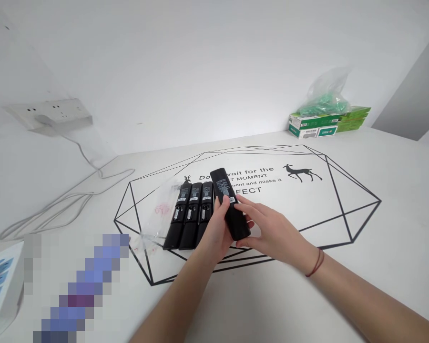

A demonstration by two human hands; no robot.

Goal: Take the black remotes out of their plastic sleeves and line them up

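Observation:
A black remote control (222, 183) is held up between both hands, its labelled back facing me and its top end tilted left. My left hand (218, 231) wraps its lower left side, thumb on the back. From the right, my right hand (271, 228) grips the lower half with its fingers around the edge. Just left of my hands, three more black remotes (190, 224) lie side by side, with their battery compartments uncovered. Part of the rightmost one is hidden by my left hand. A clear plastic bag (157, 214) lies beside them.
The white table (396, 247) has printed black lines, words and a deer. Green and white boxes (312, 126) with a plastic bag (325, 97) on top stand at the back right. At left are a cable (71, 193), a power strip (3, 286) and a blurred-out patch.

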